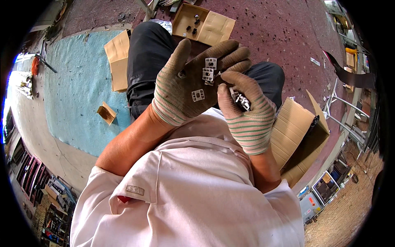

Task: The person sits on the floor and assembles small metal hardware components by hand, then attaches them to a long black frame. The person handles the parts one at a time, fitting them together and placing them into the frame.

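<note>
Both hands wear striped work gloves with dark brown palms. My left hand [189,86] is held palm up with the fingers stretched out. Several small white slotted pieces lie on it: one plate [198,95] near the heel of the palm, another plate [211,63] by the fingers, and a third piece [208,74] between them. Close beside it, my right hand [249,109] is curled, with thumb and forefinger pinched near the left fingers. Inside its curl sits a cluster of small metal-and-white fittings [240,99]. What the pinching fingertips hold, if anything, is too small to make out.
Beyond my knees an open cardboard box [185,20] holds a few small dark parts. A larger open carton [292,131] stands by my right side. On the left are a cardboard piece [118,61], a small folded carton [106,113] and a blue mat [74,90]. Small dark bits litter the reddish floor.
</note>
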Demonstrator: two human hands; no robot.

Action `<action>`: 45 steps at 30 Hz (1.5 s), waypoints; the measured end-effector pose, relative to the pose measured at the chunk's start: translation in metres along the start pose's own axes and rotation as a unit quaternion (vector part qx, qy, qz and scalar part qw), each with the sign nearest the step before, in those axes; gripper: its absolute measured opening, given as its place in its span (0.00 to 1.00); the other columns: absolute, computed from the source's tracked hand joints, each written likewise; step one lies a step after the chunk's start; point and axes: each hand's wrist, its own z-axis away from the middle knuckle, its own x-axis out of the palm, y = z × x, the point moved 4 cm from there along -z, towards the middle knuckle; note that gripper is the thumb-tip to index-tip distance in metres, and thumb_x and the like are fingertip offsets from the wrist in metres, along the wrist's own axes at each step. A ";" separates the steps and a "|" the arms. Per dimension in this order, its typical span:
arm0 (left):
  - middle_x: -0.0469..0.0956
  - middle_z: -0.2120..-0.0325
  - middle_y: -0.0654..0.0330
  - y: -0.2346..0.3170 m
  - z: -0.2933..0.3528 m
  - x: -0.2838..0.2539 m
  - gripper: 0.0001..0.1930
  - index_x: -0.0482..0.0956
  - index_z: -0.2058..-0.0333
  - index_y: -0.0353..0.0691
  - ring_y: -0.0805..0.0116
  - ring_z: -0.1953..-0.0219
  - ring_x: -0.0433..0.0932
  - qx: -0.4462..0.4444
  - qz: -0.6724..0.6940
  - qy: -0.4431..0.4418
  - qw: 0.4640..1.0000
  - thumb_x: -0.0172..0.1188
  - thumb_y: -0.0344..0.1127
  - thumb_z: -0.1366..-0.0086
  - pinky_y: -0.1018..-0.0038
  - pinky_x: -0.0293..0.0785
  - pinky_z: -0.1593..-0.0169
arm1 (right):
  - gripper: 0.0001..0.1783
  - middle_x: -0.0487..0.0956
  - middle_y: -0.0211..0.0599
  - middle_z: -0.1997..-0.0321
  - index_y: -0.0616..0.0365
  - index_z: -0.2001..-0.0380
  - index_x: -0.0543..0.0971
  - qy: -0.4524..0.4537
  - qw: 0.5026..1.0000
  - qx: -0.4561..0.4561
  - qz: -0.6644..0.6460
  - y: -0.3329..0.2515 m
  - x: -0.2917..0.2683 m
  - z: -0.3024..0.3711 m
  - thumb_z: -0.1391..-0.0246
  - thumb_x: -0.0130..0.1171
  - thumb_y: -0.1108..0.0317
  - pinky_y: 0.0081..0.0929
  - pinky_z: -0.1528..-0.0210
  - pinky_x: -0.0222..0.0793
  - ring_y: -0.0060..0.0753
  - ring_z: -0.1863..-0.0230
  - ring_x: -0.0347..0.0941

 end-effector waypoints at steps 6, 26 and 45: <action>0.62 0.33 0.46 -0.001 0.000 -0.008 0.46 0.57 0.31 0.32 0.54 0.32 0.64 -0.023 0.033 -0.050 0.998 0.44 0.69 0.31 0.58 0.58 0.29 | 0.14 0.86 0.40 0.59 0.58 0.55 0.83 -0.027 0.997 -0.034 0.063 0.001 0.006 0.002 0.46 0.69 0.72 0.25 0.57 0.79 0.30 0.61 0.84; 0.65 0.37 0.48 0.000 0.001 -0.007 0.46 0.60 0.33 0.33 0.56 0.35 0.66 -0.011 0.005 -0.013 1.000 0.48 0.71 0.33 0.60 0.61 0.31 | 0.15 0.85 0.41 0.61 0.56 0.57 0.81 -0.089 0.992 -0.008 0.093 0.003 0.012 -0.002 0.47 0.71 0.67 0.31 0.58 0.79 0.41 0.61 0.84; 0.67 0.36 0.49 -0.003 0.000 -0.021 0.48 0.59 0.32 0.33 0.56 0.34 0.67 -0.018 0.002 -0.007 1.000 0.48 0.72 0.34 0.61 0.62 0.31 | 0.18 0.83 0.45 0.60 0.56 0.54 0.79 -0.115 0.984 -0.033 0.129 0.008 0.018 0.002 0.50 0.68 0.70 0.39 0.61 0.78 0.50 0.62 0.82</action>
